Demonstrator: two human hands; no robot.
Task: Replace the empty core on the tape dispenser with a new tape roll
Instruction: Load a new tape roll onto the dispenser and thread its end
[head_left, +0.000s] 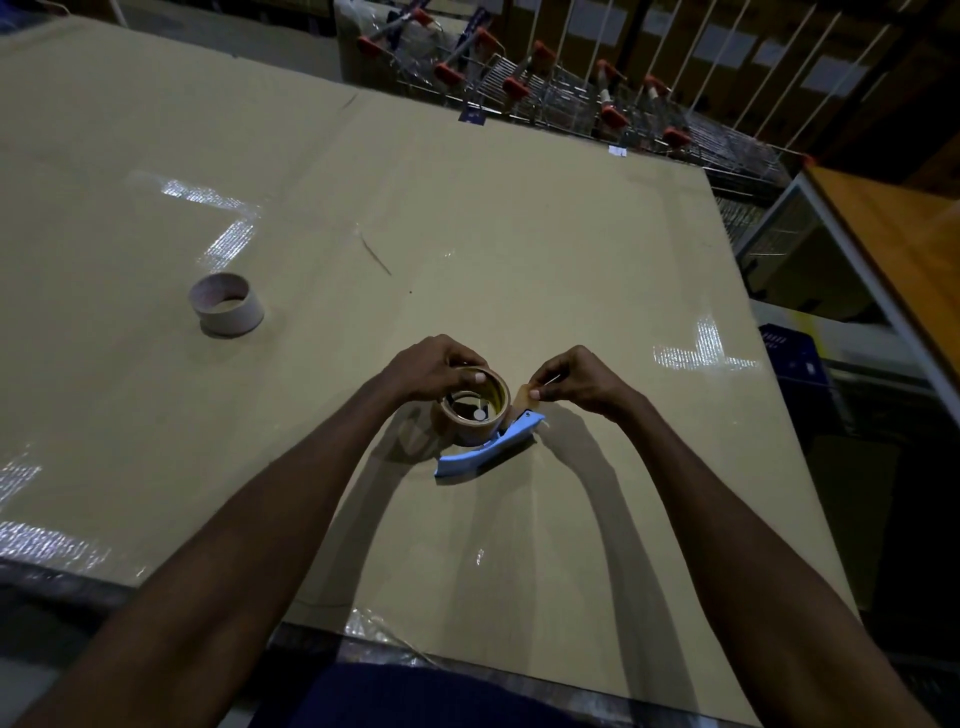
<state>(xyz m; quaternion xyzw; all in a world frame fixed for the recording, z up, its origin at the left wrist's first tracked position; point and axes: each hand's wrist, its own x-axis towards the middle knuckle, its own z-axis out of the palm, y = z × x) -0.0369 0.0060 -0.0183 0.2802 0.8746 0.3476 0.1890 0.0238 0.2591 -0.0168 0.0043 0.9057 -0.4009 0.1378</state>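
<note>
A brown tape roll (467, 423) sits on the blue tape dispenser (488, 452), which lies on the cardboard-covered table (467, 218) in the middle of the view. My left hand (426, 371) grips the roll's far rim, thumb on top. My right hand (576, 382) pinches the loose brown tape end (523, 397) just above the dispenser's front. The empty cardboard core (226, 306) stands apart on the table, far to the left.
Strips of clear tape (218, 228) shine on the cardboard. A row of shopping trolleys (571, 88) stands beyond the table's far edge. A wooden table (893, 244) and a blue crate (795, 358) stand to the right.
</note>
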